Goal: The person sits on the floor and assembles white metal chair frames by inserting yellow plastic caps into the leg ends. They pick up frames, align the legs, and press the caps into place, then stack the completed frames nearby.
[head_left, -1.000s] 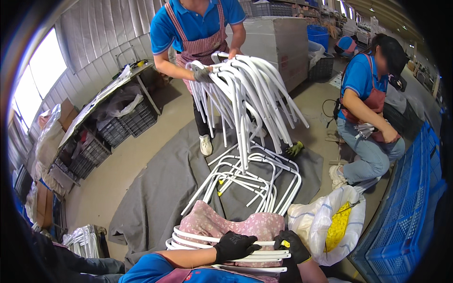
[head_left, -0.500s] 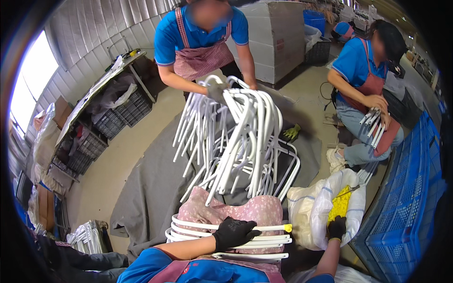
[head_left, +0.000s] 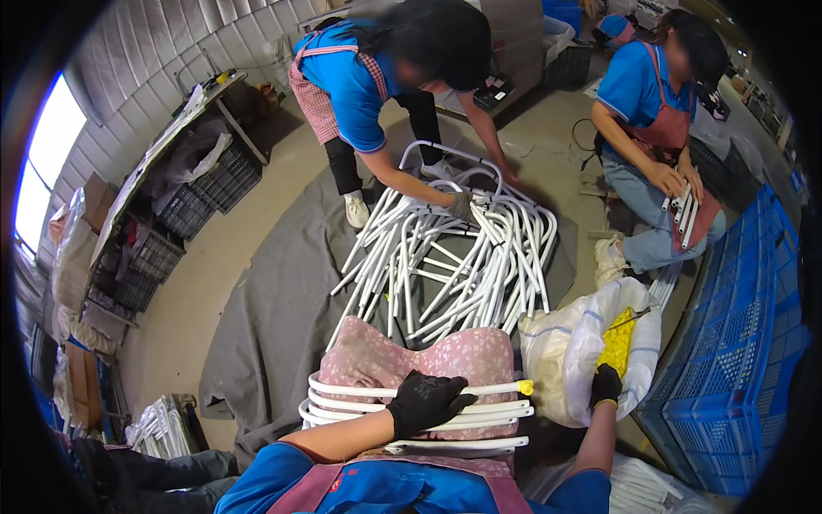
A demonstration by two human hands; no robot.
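Several white bent metal tubes (head_left: 355, 403) lie across my lap over the pink floral apron (head_left: 419, 349). My left hand (head_left: 428, 403), in a black glove, is closed over the upper tubes near their middle. A yellow end cap (head_left: 526, 388) sits on the right end of the topmost tube; the ends below it look white. At my right, my right hand (head_left: 606, 387), also gloved in black, reaches into an open white sack (head_left: 556, 368) at the edge of a heap of small yellow caps (head_left: 615, 343). Its fingertips are hidden there. A scissor-like tool (head_left: 632, 318) rests on the heap.
Ahead, a co-worker (head_left: 351, 94) bends over a pile of white tube frames (head_left: 462, 257) on a grey cloth (head_left: 257, 343). Another co-worker (head_left: 642, 111) sits at the right, holding short white tubes (head_left: 683, 210). Blue plastic crates (head_left: 728, 343) line the right side.
The co-worker ahead has bent lower, and the bundle of white frames has gone down onto the pile. My left hand stays on the tubes; my right hand remains at the sack, slightly shifted.
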